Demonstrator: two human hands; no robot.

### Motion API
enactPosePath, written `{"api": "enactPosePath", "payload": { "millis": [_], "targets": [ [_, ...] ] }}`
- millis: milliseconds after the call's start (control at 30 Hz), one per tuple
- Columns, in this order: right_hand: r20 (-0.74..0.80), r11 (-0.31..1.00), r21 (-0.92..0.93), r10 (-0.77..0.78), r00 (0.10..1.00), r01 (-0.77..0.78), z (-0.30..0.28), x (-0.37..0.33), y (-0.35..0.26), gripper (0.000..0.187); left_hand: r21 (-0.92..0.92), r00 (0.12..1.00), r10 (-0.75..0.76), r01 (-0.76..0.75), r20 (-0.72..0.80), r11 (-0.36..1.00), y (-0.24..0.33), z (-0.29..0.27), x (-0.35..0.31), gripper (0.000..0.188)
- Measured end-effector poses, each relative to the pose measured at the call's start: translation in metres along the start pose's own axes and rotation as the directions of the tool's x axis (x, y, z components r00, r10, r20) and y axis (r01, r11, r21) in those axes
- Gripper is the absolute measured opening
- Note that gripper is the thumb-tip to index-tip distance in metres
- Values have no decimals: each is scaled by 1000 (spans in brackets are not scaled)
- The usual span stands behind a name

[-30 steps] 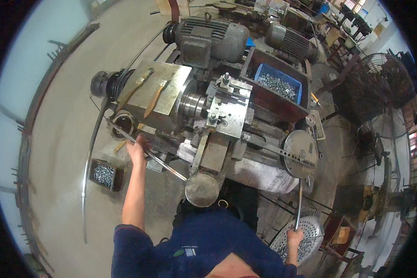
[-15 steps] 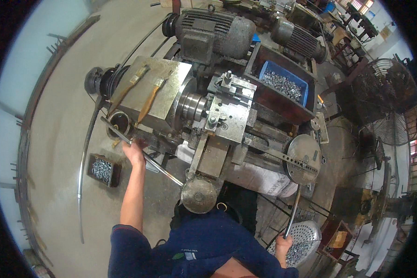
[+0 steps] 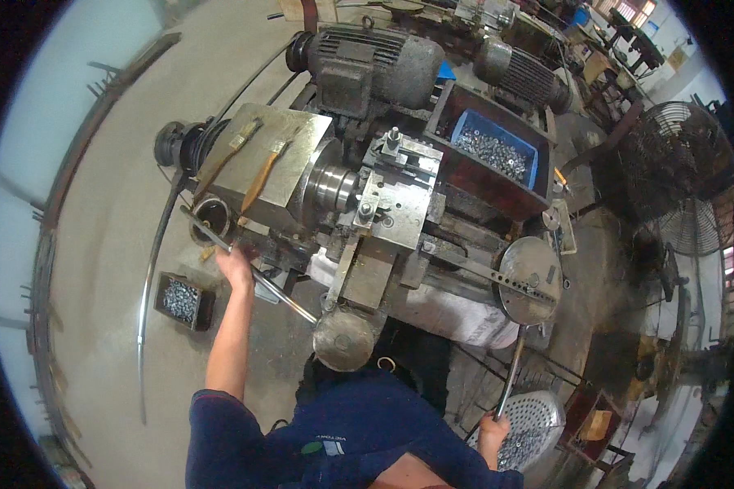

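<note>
My left hand (image 3: pixel 235 267) is wrapped round a long metal lever (image 3: pixel 284 300), which slants down to a round metal hub (image 3: pixel 344 339) at the front of a lathe. Low on the right, my right hand (image 3: pixel 493 430) grips the end of a second metal lever (image 3: pixel 510 377), which hangs from a larger round disc (image 3: pixel 530 281). Between the two, the tool slide (image 3: pixel 400 208) sits close against the round steel chuck (image 3: pixel 332 187). Whether a workpiece is in the chuck is too small to tell.
Two brushes (image 3: pixel 263 178) lie on the headstock cover (image 3: pixel 289 130). Small metal parts fill a blue tray (image 3: pixel 536 173) behind, a dark box (image 3: pixel 203 320) at left and a perforated scoop-shaped pan (image 3: pixel 549 407) by my right hand. A motor (image 3: pixel 416 73) and a fan (image 3: pixel 677 171) stand beyond.
The whole view has shifted slightly, the machine moving a little left. Both hands keep their hold on the levers, with no clear movement of slide or levers.
</note>
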State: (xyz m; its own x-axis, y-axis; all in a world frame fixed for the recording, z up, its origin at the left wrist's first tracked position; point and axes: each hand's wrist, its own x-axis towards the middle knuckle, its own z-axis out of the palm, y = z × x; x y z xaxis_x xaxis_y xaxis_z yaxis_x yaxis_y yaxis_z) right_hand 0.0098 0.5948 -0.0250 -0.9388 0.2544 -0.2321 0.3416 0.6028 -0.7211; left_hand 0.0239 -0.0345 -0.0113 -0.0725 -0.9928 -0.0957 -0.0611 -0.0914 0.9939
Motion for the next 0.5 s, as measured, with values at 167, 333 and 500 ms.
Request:
{"api": "enactPosePath", "payload": {
  "millis": [167,333,500],
  "targets": [
    [27,859,-483,-182,983,172,-30,39,46,22,0,1000,12,-12,-7,1000,-11,-2,9,14],
    [-37,621,-769,-277,960,150,-98,148,18,28,-98,993,81,-73,81,993,-7,11,-2,13],
    [-164,532,-834,-488,857,144,-92,234,15,50,-28,963,12,-5,269,1000,-14,-12,-2,23]
  ]
}}
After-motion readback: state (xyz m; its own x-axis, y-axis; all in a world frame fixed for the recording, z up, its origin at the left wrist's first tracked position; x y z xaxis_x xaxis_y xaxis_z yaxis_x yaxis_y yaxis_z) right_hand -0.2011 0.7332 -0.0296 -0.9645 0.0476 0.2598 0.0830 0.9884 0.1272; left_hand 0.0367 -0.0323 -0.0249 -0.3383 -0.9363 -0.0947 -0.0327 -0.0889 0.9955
